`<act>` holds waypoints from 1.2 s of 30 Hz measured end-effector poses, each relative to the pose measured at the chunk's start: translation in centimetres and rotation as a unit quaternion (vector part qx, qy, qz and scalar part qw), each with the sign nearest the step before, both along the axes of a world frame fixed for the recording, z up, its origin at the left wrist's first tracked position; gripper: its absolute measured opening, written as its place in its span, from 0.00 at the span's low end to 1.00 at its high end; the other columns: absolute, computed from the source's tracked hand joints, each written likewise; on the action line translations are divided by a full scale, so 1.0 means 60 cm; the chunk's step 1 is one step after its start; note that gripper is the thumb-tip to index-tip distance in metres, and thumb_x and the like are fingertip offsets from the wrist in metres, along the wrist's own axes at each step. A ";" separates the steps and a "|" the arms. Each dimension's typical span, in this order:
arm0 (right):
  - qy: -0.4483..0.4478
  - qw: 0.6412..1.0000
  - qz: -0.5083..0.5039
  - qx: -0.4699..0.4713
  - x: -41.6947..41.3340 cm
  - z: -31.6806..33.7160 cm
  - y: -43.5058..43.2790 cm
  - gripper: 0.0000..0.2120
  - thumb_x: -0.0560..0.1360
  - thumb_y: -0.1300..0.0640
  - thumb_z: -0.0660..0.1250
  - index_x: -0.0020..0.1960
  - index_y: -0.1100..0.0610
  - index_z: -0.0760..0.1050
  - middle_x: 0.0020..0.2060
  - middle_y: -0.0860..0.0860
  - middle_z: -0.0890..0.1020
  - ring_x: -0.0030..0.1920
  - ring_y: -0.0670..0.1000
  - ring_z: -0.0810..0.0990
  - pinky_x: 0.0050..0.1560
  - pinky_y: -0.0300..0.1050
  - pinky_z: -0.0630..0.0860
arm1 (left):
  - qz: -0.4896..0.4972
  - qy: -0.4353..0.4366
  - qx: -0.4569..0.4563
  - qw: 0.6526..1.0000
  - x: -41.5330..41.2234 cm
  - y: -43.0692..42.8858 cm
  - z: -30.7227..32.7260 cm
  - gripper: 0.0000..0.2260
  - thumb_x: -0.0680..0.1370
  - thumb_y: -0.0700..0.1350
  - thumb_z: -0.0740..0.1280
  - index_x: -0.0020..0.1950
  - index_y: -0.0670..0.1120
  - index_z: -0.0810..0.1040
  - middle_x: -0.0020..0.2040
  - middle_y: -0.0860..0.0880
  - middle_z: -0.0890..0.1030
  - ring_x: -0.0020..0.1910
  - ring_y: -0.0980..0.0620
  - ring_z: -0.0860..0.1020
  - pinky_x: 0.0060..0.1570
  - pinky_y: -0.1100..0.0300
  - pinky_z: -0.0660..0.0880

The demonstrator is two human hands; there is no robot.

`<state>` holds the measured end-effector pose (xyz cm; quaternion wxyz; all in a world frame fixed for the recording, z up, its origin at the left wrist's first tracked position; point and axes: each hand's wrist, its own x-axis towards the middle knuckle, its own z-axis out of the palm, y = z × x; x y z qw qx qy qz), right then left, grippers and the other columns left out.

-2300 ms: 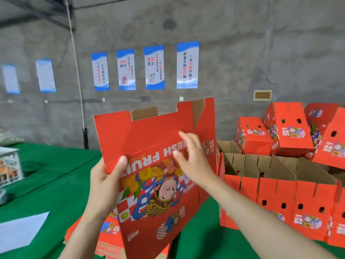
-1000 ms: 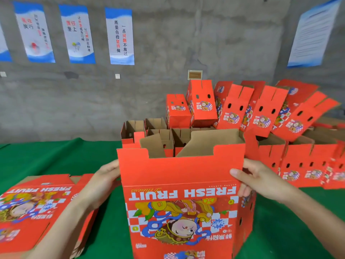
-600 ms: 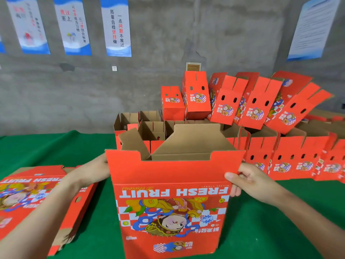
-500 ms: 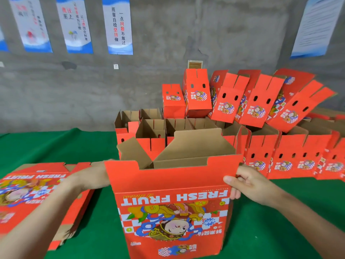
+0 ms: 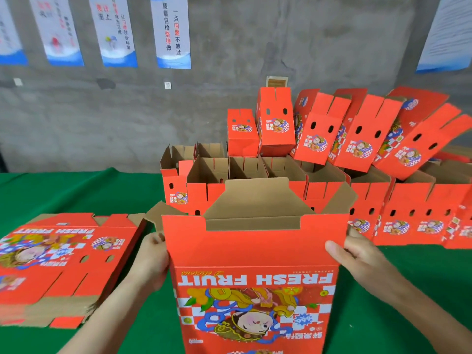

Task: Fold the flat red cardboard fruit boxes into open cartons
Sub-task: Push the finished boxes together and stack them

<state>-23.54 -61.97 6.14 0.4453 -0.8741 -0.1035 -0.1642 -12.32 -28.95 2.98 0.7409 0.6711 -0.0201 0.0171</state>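
1. two hands hold one upright red carton (image 5: 255,251) above the green table (image 5: 76,192); its base is out of frame.
2. left hand (image 5: 153,256) curls round its left edge; right hand (image 5: 357,256) pinches the right edge, thumb on the front.
3. top flaps stand open; inside hidden.
4. flat boxes (image 5: 58,256) stacked at left; folded cartons (image 5: 413,200) behind.

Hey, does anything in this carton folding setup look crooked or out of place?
Yes. At the back right, several red cartons lean sideways on top of the upright open cartons, like a toppling row. The held carton shows its FRESH FRUIT print upside down.
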 end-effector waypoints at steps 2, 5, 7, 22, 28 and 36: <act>-0.039 0.997 -0.042 0.052 0.002 -0.003 0.015 0.15 0.74 0.39 0.56 0.41 0.37 0.82 0.49 0.32 0.78 0.53 0.29 0.73 0.48 0.19 0.64 | 0.048 -0.008 -0.062 0.997 -0.003 -0.015 -0.003 0.24 0.76 0.28 0.59 0.25 0.45 0.81 0.23 0.47 0.79 0.20 0.54 0.76 0.21 0.67 0.72; -0.097 0.982 -0.105 0.126 0.014 -0.007 0.045 0.12 0.78 0.42 0.58 0.43 0.28 0.77 0.42 0.30 0.80 0.44 0.30 0.77 0.43 0.21 0.68 | 0.120 -0.022 -0.126 0.985 -0.003 -0.018 0.004 0.19 0.75 0.27 0.57 0.39 0.45 0.84 0.24 0.50 0.79 0.17 0.57 0.71 0.21 0.69 0.69; -0.104 0.972 -0.116 0.176 0.021 -0.008 0.056 0.10 0.76 0.39 0.62 0.42 0.37 0.81 0.40 0.39 0.83 0.42 0.37 0.80 0.45 0.31 0.73 | 0.174 -0.030 -0.126 0.976 -0.002 -0.012 0.007 0.19 0.74 0.28 0.57 0.51 0.45 0.83 0.28 0.50 0.81 0.18 0.58 0.69 0.22 0.70 0.66; 0.064 0.973 -0.141 0.168 0.093 -0.027 0.050 0.11 0.76 0.56 0.68 0.39 0.60 0.82 0.45 0.52 0.82 0.47 0.59 0.81 0.50 0.59 0.78 | 0.231 -0.012 -0.091 0.969 0.012 -0.013 -0.032 0.24 0.76 0.33 0.62 0.72 0.43 0.68 0.66 0.42 0.75 0.63 0.44 0.74 0.64 0.44 0.71; 0.063 0.979 -0.173 0.085 0.112 -0.035 0.040 0.20 0.75 0.56 0.69 0.36 0.73 0.72 0.57 0.46 0.77 0.52 0.48 0.77 0.51 0.48 0.73 | 0.176 -0.049 0.013 0.983 0.012 -0.002 -0.041 0.33 0.72 0.41 0.74 0.73 0.40 0.63 0.69 0.41 0.72 0.65 0.44 0.74 0.66 0.43 0.69; 0.063 0.944 -0.271 -0.175 0.099 -0.047 0.043 0.34 0.74 0.45 0.67 0.76 0.48 0.57 0.78 0.49 0.41 0.76 0.53 0.36 0.73 0.56 0.40 | 0.200 -0.162 0.308 0.916 0.016 -0.005 -0.017 0.25 0.66 0.38 0.77 0.58 0.51 0.71 0.50 0.45 0.78 0.47 0.42 0.77 0.36 0.57 0.68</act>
